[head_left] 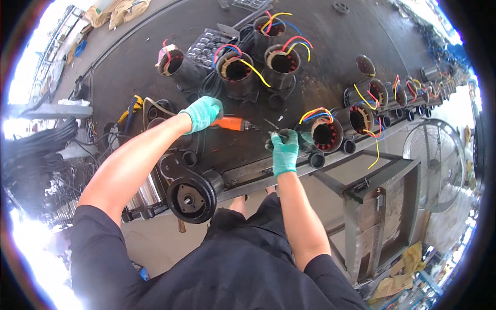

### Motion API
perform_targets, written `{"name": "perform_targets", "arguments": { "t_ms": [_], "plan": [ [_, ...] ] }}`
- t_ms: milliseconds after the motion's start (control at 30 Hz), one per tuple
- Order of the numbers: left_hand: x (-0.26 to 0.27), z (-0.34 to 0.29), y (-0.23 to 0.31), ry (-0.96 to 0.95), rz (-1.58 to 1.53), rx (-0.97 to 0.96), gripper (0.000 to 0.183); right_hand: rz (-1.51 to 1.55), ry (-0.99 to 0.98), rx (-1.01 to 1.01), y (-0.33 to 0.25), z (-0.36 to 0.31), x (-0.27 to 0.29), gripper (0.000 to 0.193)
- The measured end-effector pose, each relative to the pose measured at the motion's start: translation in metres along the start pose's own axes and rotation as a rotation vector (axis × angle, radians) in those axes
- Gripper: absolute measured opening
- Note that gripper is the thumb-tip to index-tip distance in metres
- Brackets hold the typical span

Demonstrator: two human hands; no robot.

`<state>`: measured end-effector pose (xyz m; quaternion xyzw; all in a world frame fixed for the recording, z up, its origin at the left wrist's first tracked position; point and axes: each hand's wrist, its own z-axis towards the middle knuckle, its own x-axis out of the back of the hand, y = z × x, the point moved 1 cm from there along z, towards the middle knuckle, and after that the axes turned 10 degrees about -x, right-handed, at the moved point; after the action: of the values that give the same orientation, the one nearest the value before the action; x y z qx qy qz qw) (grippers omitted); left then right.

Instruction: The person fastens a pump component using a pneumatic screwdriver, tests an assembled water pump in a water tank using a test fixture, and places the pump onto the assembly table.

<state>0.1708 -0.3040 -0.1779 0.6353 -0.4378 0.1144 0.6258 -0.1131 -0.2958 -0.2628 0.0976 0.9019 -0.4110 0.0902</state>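
Note:
My left hand (pixel 203 113), in a green glove with a grey palm, is closed around the rear end of an orange power screwdriver (pixel 230 123). Its dark tip points right, toward my other hand. My right hand (pixel 284 151), gloved alike, is closed near the table's front edge, its fingertips pinched together. A thin dark piece (pixel 271 124) shows just beyond those fingers; whether they hold it is unclear. Right of this hand lies a motor housing (pixel 324 135) on its side, with red, yellow and blue wires. A round black motor part (pixel 190 200) sits at the front edge, below my left forearm.
Several upright motor housings (pixel 236 72) with coloured wires stand farther back, beside a tray of small parts (pixel 207 45). More housings line the right edge. Yellow-handled pliers (pixel 135 107) lie at left. A metal frame (pixel 380 217) and a large fan (pixel 435 163) stand at right.

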Motion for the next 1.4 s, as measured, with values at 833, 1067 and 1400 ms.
{"name": "perform_targets", "arguments": {
  "t_ms": [833, 1067, 1400],
  "plan": [
    [-0.025, 0.060, 0.024, -0.608, 0.693, -0.070, 0.040, -0.156, -0.324, -0.285, -0.018, 0.028, -0.001, 0.006],
    [0.000, 0.050, 0.047, -0.627, 0.705, -0.154, 0.037, -0.233, -0.429, -0.316, -0.027, 0.009, -0.006, 0.008],
    [0.034, 0.029, 0.121, -0.616, 0.897, -0.045, 0.013, -1.201, -0.696, 0.537, -0.074, -0.031, -0.028, 0.062]
  ]
}}
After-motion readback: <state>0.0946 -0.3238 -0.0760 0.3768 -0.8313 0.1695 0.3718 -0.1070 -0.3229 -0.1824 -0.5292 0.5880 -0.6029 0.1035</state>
